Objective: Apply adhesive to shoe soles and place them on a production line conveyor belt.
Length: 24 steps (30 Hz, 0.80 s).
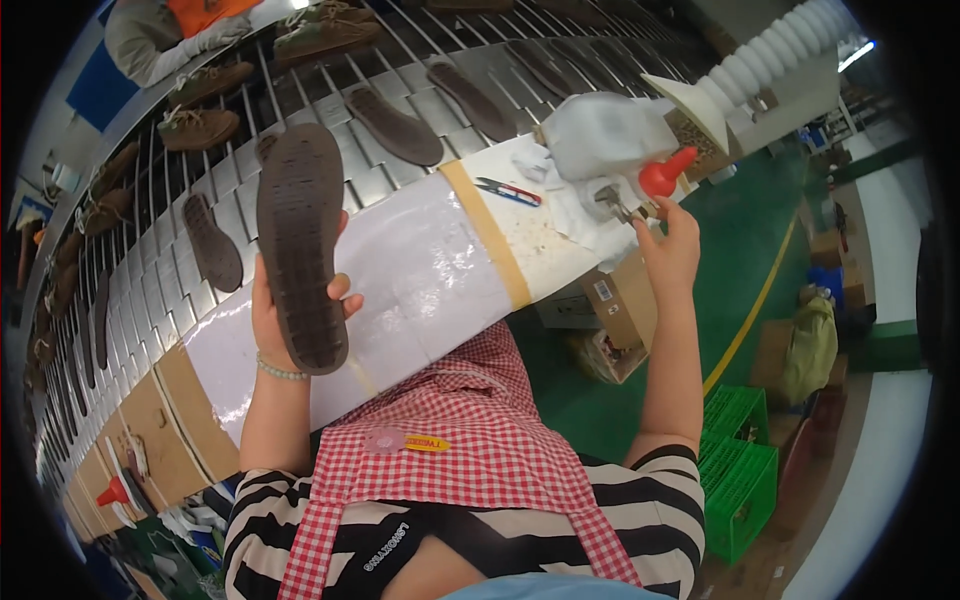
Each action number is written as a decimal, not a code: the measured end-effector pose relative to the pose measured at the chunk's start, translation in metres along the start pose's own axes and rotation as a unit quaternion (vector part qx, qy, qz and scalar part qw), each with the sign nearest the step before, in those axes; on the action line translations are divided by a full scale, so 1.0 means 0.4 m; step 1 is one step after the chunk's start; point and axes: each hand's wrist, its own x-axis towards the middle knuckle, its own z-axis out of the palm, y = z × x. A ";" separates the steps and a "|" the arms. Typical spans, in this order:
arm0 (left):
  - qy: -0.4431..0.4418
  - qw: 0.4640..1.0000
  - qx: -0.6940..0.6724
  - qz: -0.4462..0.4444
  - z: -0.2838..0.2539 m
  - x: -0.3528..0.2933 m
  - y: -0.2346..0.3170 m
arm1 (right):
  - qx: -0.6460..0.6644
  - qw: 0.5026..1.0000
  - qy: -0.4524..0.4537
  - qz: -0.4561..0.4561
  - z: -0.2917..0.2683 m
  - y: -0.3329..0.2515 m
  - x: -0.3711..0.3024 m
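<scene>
Green floor (725, 280) off right, white-covered desk (400, 250) up front. Left hand (264, 325) has its fingers curled on a brown shoe sole (302, 240); if they slacken, I reckon it slips. It's sitting in front of the palm, fingertips round its right edge. Right hand (672, 245) is at a metal tool (610, 198), can't tell if gripped. Other soles (395, 127) lie on metal slats (365, 185) beyond.

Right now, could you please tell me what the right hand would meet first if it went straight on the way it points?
The right hand would probably meet the red nozzle first, just ahead of it in the picture, though depth here is unclear.
</scene>
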 end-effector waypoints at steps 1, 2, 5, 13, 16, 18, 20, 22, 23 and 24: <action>0.002 1.000 -0.018 -0.015 0.004 0.007 -0.025 | -0.022 0.999 -0.005 -0.026 0.015 0.030 0.012; 0.003 1.000 -0.019 -0.019 0.004 0.013 -0.043 | -0.044 0.998 -0.010 -0.052 0.030 0.058 0.022; 0.010 0.998 -0.039 -0.041 -0.001 0.031 -0.073 | -0.049 0.996 -0.008 -0.069 0.083 0.095 0.046; 0.053 0.996 -0.038 -0.057 -0.034 0.031 -0.063 | -0.051 0.992 -0.036 -0.106 0.140 0.099 0.070; 0.072 0.994 -0.072 -0.044 -0.047 0.009 -0.061 | -0.030 0.994 -0.041 -0.094 0.149 0.077 0.075; 0.083 0.987 -0.118 -0.064 -0.093 0.004 -0.065 | -0.013 0.998 -0.024 -0.053 0.136 0.120 0.065; 0.078 0.978 -0.176 -0.082 -0.098 0.020 -0.082 | -0.025 0.997 -0.062 0.029 0.090 0.094 0.059; 0.068 0.972 -0.200 -0.106 -0.092 0.038 -0.102 | -0.020 0.988 -0.132 0.074 0.065 0.161 0.042; 0.038 0.974 -0.199 -0.101 -0.095 0.039 -0.113 | 0.017 0.981 -0.131 0.141 0.059 0.164 0.040; 0.026 0.975 -0.188 -0.112 -0.105 0.038 -0.119 | 0.138 0.967 -0.126 0.171 0.063 0.194 0.036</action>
